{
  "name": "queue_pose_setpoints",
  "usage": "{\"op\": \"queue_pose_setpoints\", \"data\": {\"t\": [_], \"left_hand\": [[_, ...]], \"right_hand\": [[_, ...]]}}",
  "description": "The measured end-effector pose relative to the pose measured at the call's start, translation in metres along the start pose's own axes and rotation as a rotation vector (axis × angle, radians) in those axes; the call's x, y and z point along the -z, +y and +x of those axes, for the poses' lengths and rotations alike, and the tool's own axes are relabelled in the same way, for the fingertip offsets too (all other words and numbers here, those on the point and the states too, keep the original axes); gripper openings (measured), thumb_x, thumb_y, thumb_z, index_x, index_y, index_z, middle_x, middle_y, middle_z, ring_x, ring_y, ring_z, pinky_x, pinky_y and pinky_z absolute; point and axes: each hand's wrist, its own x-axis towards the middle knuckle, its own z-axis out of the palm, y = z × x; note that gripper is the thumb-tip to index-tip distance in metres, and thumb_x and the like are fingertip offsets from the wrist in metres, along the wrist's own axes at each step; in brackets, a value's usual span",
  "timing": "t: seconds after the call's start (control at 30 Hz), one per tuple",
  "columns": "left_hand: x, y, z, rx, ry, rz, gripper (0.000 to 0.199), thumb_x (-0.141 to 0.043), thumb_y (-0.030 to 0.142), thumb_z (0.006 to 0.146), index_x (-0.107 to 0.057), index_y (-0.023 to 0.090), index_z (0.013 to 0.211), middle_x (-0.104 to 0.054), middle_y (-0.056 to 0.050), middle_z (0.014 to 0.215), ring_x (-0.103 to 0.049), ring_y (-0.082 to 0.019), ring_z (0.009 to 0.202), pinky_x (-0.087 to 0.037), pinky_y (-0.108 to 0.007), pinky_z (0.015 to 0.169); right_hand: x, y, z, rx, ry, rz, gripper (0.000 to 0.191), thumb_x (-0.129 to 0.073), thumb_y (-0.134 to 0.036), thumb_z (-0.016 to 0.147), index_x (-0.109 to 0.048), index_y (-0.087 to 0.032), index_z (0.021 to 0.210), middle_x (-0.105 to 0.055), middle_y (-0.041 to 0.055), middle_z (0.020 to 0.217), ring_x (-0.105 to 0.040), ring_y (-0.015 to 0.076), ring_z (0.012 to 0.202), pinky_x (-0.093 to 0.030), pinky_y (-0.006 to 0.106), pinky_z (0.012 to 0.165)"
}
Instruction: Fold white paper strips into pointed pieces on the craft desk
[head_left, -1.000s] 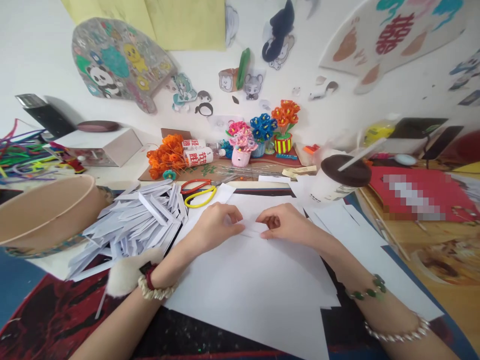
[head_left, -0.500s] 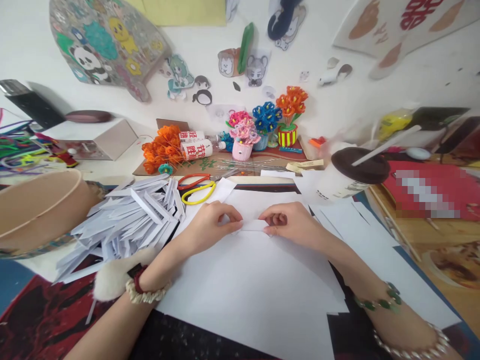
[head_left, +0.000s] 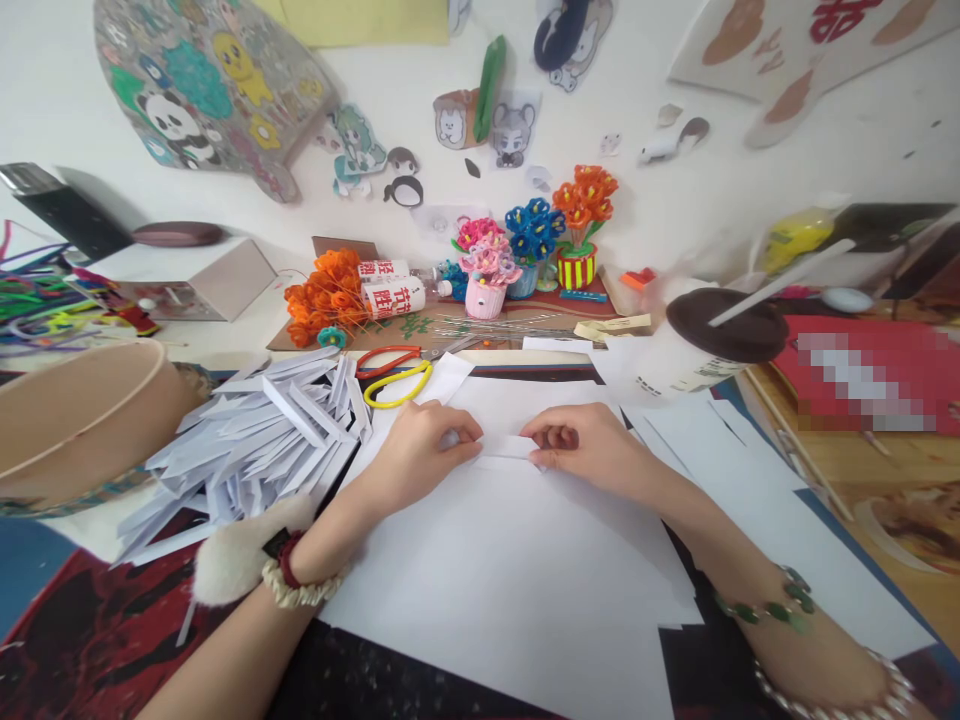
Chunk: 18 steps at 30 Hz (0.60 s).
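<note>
A small white paper strip [head_left: 507, 447] lies level between my two hands, above large white sheets [head_left: 495, 560]. My left hand [head_left: 431, 448] pinches its left end between thumb and forefinger. At the right end, my right hand [head_left: 581, 445] grips it the same way, the other fingers curled in. To the left of my left hand is a heap of folded white paper pieces [head_left: 262, 430]. Scissors with one red and one yellow handle [head_left: 401, 384] rest just beyond my left hand.
A beige round container [head_left: 75, 430] stands at the left. At the right are a lidded cup with a straw [head_left: 720, 330] and a red packet [head_left: 907, 350]. Flower pots [head_left: 486, 298], orange flowers [head_left: 326, 295] and thin wires line the back by the wall.
Both hands keep their pinch on the strip and have barely moved. The view has shifted slightly.
</note>
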Motion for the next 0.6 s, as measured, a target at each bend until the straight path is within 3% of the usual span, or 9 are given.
{"op": "queue_pose_setpoints", "data": {"t": [0.6], "left_hand": [[-0.0033, 0.0038, -0.0005, -0.019, 0.040, 0.007, 0.013, -0.061, 0.028, 0.083, -0.071, 0.023, 0.077, -0.069, -0.001, 0.072, -0.056, -0.016, 0.070, -0.041, -0.029, 0.069]], "right_hand": [[-0.0025, -0.0007, 0.0015, -0.015, 0.019, -0.037, 0.011, -0.068, -0.021, 0.072, -0.075, -0.025, 0.079, -0.063, -0.0005, 0.063, -0.051, 0.0139, 0.058, -0.043, 0.028, 0.056]]}}
